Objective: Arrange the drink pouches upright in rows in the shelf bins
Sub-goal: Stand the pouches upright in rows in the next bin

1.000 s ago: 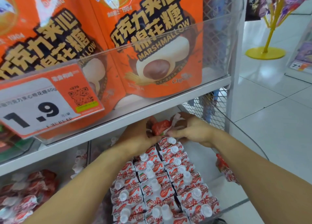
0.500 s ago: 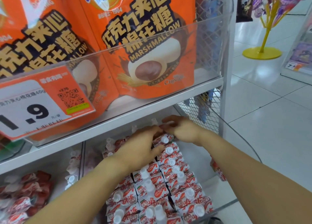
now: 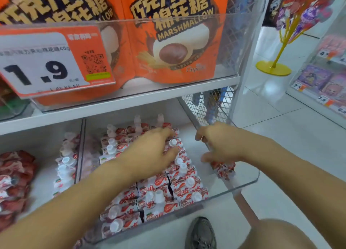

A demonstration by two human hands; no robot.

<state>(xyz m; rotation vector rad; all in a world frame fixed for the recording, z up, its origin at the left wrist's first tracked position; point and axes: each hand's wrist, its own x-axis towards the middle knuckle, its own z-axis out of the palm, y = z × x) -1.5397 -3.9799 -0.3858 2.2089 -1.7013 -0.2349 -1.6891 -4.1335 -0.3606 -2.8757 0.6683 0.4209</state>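
Red-and-white drink pouches [image 3: 177,187] with white caps stand upright in rows in a clear shelf bin [image 3: 243,185] on the lower shelf. My left hand [image 3: 149,153] lies on top of the rows near the middle of the bin, fingers spread, holding nothing. My right hand [image 3: 221,145] hovers with curled fingers over the bin's bare right side. A loose pouch [image 3: 223,171] sits right under it against the right wall. Blur hides whether the fingers grip that pouch.
A neighbouring bin [image 3: 64,166] on the left holds more capped pouches, and red packets [image 3: 15,175] lie further left. Orange marshmallow bags [image 3: 174,48] and a price tag [image 3: 48,61] fill the shelf above. A wire mesh panel [image 3: 206,106] closes the shelf's right end. My shoe [image 3: 201,233] is below.
Both hands have left the back of the bin. The left hand now rests on the rows. The right hand has swung right and forward, over the loose pouch.
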